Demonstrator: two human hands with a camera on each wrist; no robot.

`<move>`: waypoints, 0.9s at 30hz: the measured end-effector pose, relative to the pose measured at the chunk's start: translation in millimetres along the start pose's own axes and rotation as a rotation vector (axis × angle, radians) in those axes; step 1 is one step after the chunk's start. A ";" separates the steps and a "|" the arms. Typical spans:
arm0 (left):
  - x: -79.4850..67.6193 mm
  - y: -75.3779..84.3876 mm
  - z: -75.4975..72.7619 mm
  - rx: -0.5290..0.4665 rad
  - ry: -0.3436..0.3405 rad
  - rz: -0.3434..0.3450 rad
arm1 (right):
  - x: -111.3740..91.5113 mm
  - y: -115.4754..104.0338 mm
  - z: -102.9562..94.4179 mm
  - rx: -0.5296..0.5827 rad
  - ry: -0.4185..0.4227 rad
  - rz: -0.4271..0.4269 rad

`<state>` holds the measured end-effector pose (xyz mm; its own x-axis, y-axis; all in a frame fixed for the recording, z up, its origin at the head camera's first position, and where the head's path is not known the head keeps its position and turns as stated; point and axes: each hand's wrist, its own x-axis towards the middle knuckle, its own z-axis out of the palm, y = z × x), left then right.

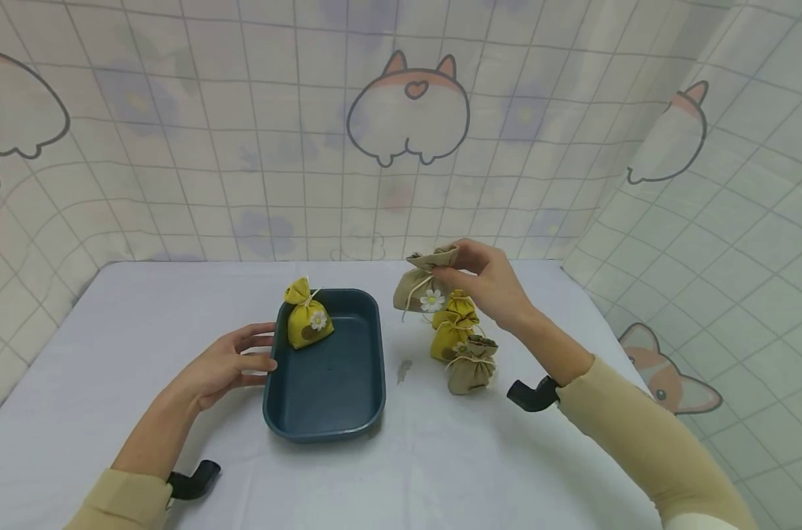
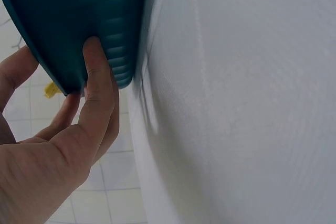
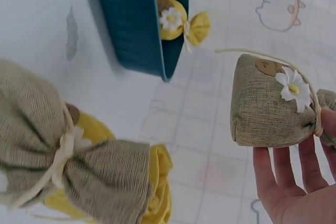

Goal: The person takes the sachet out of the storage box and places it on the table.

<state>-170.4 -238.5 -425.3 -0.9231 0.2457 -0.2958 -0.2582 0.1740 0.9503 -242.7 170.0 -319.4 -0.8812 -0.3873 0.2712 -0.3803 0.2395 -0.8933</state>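
Note:
My right hand [image 1: 483,283] pinches the gathered neck of a beige drawstring pouch [image 1: 414,291] with a white flower, held above the table. In the right wrist view the same pouch [image 3: 273,100] hangs beside the fingers, its cord loose. On the left, my left hand [image 1: 232,362] touches the side of a dark teal tray [image 1: 328,383], fingers spread along its outer wall. The left wrist view shows straight fingers against that tray [image 2: 68,19]. Inside the tray's far left corner a yellow pouch [image 1: 308,324] with a white flower leans on the wall.
Right of the tray, yellow pouches [image 1: 449,335] stand close together, with another beige pouch [image 1: 472,372] nearest me. A white cloth covers the table [image 1: 441,471]. A grey mark [image 1: 404,370] shows on it. Behind hangs a checked curtain [image 1: 275,110] with cartoon animals.

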 end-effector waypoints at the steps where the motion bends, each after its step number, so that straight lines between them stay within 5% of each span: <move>1: 0.0 0.0 0.0 0.000 0.000 0.000 | -1.1 0.4 -3.4 -0.001 0.010 0.005; 9: 0.8 -0.7 -0.3 0.003 0.001 0.004 | -8.0 6.9 -28.2 0.056 0.074 0.018; 27: 1.6 -1.3 -1.0 0.006 -0.002 0.002 | -22.9 48.3 -74.4 -0.003 0.143 0.065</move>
<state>-171.9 -239.3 -426.9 -0.9231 0.2475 -0.2944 -0.2551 0.1791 0.9502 -261.8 256.7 -342.1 -0.9348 -0.2403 0.2614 -0.3218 0.2625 -0.9097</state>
